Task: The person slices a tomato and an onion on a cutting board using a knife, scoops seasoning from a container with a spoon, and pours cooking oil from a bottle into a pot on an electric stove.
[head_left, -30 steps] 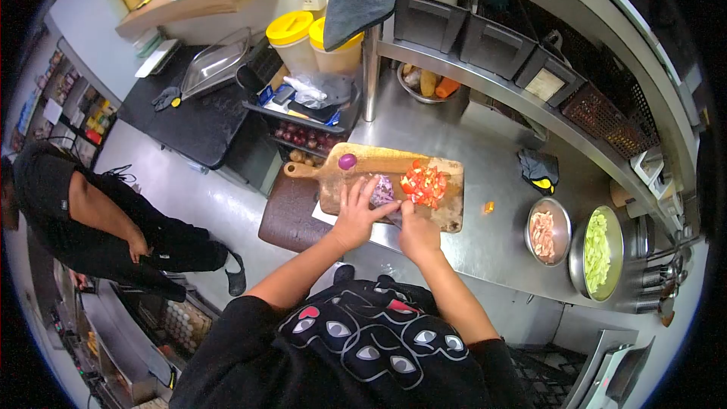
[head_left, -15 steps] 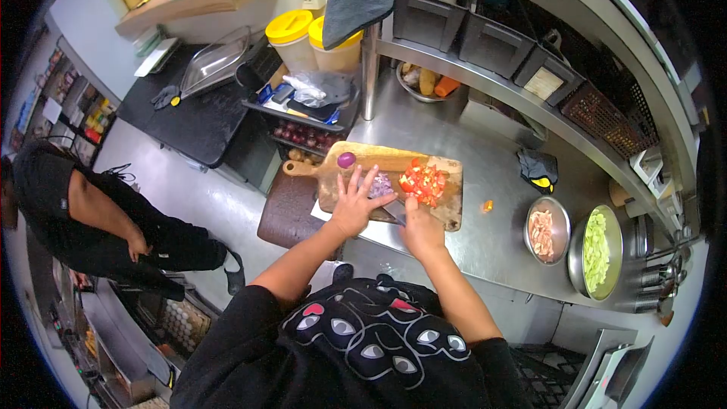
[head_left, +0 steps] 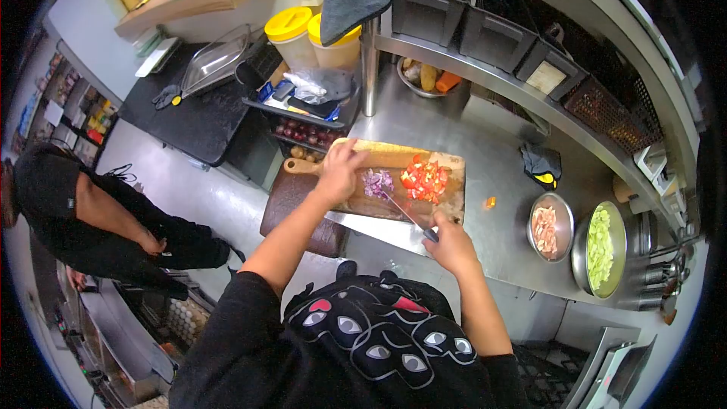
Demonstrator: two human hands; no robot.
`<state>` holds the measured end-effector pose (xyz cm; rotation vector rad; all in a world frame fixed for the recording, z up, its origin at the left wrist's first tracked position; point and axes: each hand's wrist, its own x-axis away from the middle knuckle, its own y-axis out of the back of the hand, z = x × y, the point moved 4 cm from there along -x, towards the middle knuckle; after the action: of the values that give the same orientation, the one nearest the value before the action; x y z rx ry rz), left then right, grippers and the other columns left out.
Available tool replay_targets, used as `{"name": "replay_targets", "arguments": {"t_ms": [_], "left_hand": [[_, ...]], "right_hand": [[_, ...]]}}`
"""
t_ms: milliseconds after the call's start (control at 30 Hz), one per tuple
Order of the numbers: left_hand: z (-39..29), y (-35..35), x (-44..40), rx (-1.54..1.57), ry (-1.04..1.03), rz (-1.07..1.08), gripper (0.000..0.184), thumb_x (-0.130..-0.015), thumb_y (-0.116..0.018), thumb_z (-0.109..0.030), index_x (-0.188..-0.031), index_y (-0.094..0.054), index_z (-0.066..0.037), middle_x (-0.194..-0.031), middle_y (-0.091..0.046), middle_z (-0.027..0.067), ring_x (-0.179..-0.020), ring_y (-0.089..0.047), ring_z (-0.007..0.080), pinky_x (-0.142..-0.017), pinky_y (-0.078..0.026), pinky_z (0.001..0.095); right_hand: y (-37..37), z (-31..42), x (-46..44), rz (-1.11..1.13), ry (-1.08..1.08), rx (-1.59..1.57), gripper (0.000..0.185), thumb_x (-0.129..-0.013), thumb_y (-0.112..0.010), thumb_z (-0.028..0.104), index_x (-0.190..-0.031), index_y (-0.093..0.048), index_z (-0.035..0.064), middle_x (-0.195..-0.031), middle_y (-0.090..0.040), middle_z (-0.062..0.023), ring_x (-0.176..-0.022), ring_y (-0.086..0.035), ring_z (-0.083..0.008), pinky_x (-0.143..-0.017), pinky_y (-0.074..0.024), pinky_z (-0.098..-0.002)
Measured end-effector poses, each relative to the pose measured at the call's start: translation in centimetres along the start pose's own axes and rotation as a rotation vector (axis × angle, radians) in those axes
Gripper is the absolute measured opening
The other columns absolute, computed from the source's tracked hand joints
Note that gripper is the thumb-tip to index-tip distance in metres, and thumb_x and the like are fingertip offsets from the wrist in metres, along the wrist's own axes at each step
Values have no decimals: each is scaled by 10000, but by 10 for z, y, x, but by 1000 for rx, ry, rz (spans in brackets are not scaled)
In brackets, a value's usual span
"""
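Note:
My right hand point(head_left: 452, 245) is closed round the dark handle of a knife point(head_left: 409, 214), whose blade angles up and left over the cutting board point(head_left: 367, 153). Its tip is by the chopped red onion point(head_left: 377, 182). At the board's left part is my left hand point(head_left: 338, 174), slightly blurred, with fingers curled downward. It covers the spot where a piece of red onion lay earlier, so whatever is under the fingers is hidden. Chopped red tomato point(head_left: 424, 179) is heaped on the right half of the wooden board.
On the steel counter point(head_left: 492, 238) to the right stand a bowl of pale pink pieces point(head_left: 544, 231) and a bowl of chopped green vegetable point(head_left: 600, 250). A dark glove point(head_left: 541, 165) lies behind them. Another person point(head_left: 113, 220) stands at the left. Bins point(head_left: 496, 45) line the shelf above.
My left hand has moved left and up from the chopped onion to the whole onion piece, now out of sight. My right hand has drawn the knife right and toward me.

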<state>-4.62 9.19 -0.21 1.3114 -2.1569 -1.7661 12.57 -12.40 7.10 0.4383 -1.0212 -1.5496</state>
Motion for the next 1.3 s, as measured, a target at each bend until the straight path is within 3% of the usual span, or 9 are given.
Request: {"name": "replay_targets", "arguments": {"t_ms": [100,233,400,500,667,767,933,1100,1300], "left_hand": [[28,2,-21,111,243,131,361,-749,-585,-76,-1096,-625,-171,-1193,-489,171,-1090,-466,372,-934,-396,403],[40,-7,-32,44,237,425,373,-697,-683,-130,-1065,-639,-173,-1083,-531,167,-1039,-505,358,-883,-438,388],[47,-13,-37,-16,219,460,440,-611,-743,-134,-1040,-646,-157,-960,-588,178,-981,-550,329,-878,-451,388],[37,2,-31,90,193,481,440,-623,-699,-68,-1055,-635,-125,-931,-602,175,-950,-564,337,-890,-444,385],[25,15,6,152,-155,359,479,-662,-661,8,-1131,-584,-50,-1105,-582,188,-1030,-541,360,-922,-424,382],[27,29,19,188,281,293,440,-698,-619,10,-1132,-567,-39,-1132,-538,225,-1090,-494,382,-928,-411,415],[16,8,29,77,522,186,432,-707,-732,-220,-1068,-580,-39,-1054,-542,226,-1014,-530,382,-880,-434,427],[23,4,29,193,492,327,346,-659,-770,-189,-921,-621,-19,-986,-567,205,-983,-551,361,-859,-445,418],[19,3,24,216,331,407,363,-650,-750,-97,-991,-641,-44,-957,-620,193,-942,-583,340,-837,-452,397]], "right_hand": [[-32,-15,-11,127,22,-239,329,-741,-663,150,-1018,-491,103,-723,-602,-136,-713,-620,-291,-614,-474,-389],[-88,-11,-32,295,-41,-640,287,-792,-635,103,-1047,-502,101,-655,-558,-70,-510,-545,-134,-480,-433,-301],[-110,-14,-49,263,-119,-932,255,-847,-591,88,-1077,-485,114,-658,-563,-33,-460,-505,-106,-425,-424,-248],[-103,-27,-47,243,-192,-819,294,-857,-581,103,-1134,-483,118,-652,-559,-29,-453,-498,-102,-424,-427,-255],[-90,-17,-35,236,-140,-612,403,-857,-580,171,-1243,-467,138,-685,-585,-86,-513,-563,-153,-471,-466,-304],[-83,-7,-32,161,-54,-451,421,-850,-566,170,-1254,-456,132,-759,-620,-176,-646,-623,-291,-587,-493,-386],[-90,3,-37,139,45,-314,450,-834,-526,148,-1268,-408,119,-883,-605,-289,-874,-572,-457,-762,-455,-483],[-101,-8,-41,146,34,-153,535,-834,-476,120,-1341,-313,167,-829,-612,-271,-811,-598,-429,-733,-454,-498],[-87,13,-40,199,45,-44,673,-826,-471,140,-1427,-187,244,-853,-618,-261,-811,-611,-394,-753,-469,-472]]}}
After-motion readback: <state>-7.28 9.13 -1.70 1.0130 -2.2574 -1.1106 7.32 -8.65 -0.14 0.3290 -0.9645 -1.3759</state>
